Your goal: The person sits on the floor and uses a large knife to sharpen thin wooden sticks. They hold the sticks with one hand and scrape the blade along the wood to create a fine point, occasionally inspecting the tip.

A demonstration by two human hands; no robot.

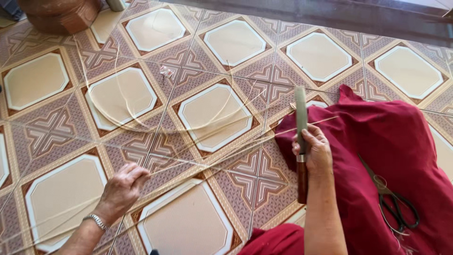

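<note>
A long thin strip [212,158] runs over the patterned tile floor [217,113], pinched in the left hand [121,189] and crossing under the knife [301,141] that the right hand [314,151] grips tight, beside red cloth [391,156] with scissors [391,198].

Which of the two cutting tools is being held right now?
The wooden-handled knife, gripped upright in the right hand. The black scissors lie untouched on the red cloth.
</note>
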